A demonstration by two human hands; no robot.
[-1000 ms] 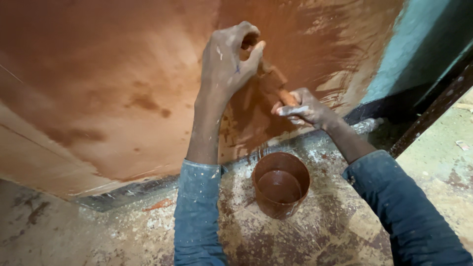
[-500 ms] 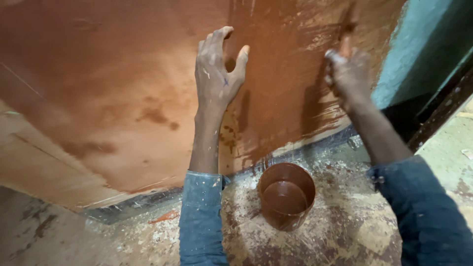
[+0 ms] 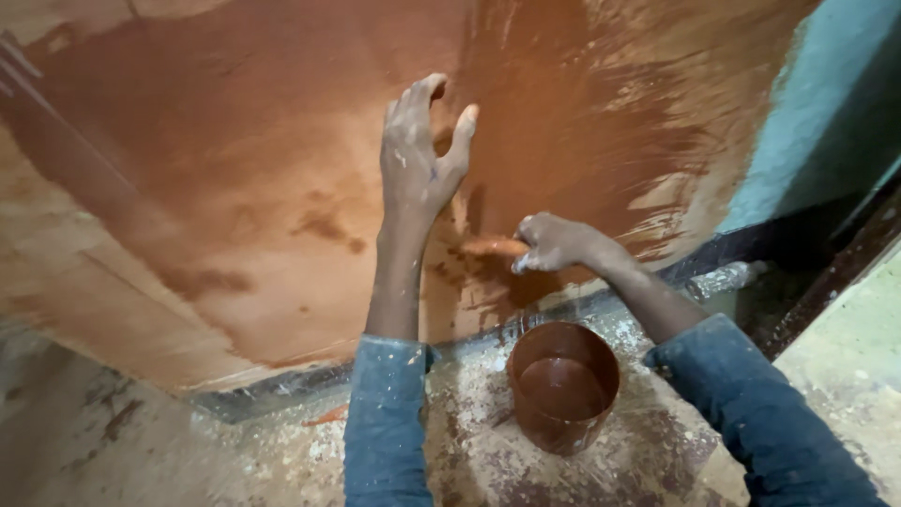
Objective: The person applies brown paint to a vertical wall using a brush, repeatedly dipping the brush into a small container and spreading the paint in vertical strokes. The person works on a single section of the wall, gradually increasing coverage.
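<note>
A large wooden board (image 3: 216, 188) leans in front of me, coated with wet reddish-brown stain. My left hand (image 3: 419, 160) rests flat against the board with fingers spread, holding nothing. My right hand (image 3: 554, 244) is closed on a stain-soaked brush (image 3: 496, 247) whose orange-brown handle and bristles point left, pressed to the lower part of the board. A round container (image 3: 563, 383) half full of brown stain stands on the floor just below my right hand. Both my arms wear blue sleeves.
The floor (image 3: 469, 451) under the board is speckled with white and brown spatter. A teal wall (image 3: 826, 84) rises at the right, with a dark gap and frame below it. The board's unstained pale edge lies at lower left.
My right hand has come down from high on the board to its lower part, dragging the brush. My left hand stays spread on the board in about the same place.
</note>
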